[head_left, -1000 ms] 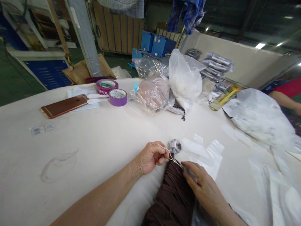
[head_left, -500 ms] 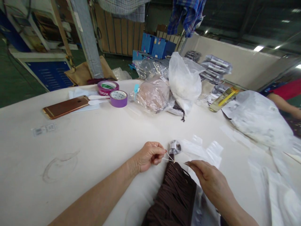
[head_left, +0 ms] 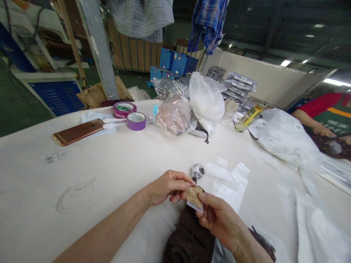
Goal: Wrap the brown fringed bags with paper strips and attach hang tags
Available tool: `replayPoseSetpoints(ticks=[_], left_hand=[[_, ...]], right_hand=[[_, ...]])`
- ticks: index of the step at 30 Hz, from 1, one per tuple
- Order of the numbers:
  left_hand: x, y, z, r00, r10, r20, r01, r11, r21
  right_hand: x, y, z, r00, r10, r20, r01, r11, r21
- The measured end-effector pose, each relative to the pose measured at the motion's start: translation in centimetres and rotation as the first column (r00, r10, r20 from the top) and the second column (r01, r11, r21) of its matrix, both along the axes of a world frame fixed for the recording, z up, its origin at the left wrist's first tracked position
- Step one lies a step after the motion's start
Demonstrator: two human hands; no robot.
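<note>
At the upper left of the frame, a blue louvred cabinet (head_left: pixel 56 95) stands on the green floor (head_left: pixel 23 113), beside a slanting metal post (head_left: pixel 102 51). The white table (head_left: pixel 115 168) spreads across the frame, its far left part holding a copper-coloured phone (head_left: pixel 78 132) and two rolls of purple tape (head_left: pixel 136 124). Grey checked cloth (head_left: pixel 142 18) hangs at the top, with blue boxes (head_left: pixel 182 64) behind. At lower centre, the left hand (head_left: pixel 167 188) has its fingertips closed at the top edge of a small tan tag (head_left: pixel 194 195); the right hand (head_left: pixel 219 219) pinches the tag's right side between thumb and fingers. Dark brown fabric (head_left: pixel 189 237) lies directly below the tag, at the bottom centre. Beyond it are clear-wrapped goods (head_left: pixel 174 115) and a knotted-looking white bag (head_left: pixel 207 102). To the right, a bulky translucent bag (head_left: pixel 287 137) rests on the table, near a co-worker in red sleeves (head_left: pixel 319 104) under ceiling lights (head_left: pixel 285 63).
</note>
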State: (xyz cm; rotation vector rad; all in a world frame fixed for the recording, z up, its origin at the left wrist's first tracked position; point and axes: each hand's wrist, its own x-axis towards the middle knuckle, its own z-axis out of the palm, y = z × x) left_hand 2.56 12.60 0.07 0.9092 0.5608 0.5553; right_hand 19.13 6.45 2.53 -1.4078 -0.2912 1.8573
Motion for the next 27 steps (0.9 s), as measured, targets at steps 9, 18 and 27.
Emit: replayPoseSetpoints(ticks=[9,18,27], left_hand=[[-0.9,-4.7,1.5,0.968,-0.034,-0.249,0.087,0.975,0.206],[-0.1,-3.2,1.2,0.768,0.496,-0.404,-0.244,0.811,0.532],[-5.5,0.8,1.4,0.426,0.66,-0.619,-0.25,0.743,0.621]], right_hand=[[-2.5,0.0,-1.2,0.993,-0.113,-0.032,0.115,0.991,0.073],[-2.1,-1.3,-0.2,0.987,-0.046,0.156,0.014,0.979,0.202],[-0.4,-2.0,-2.7,0.903,-0.328,0.277,0.26,0.931,0.255]])
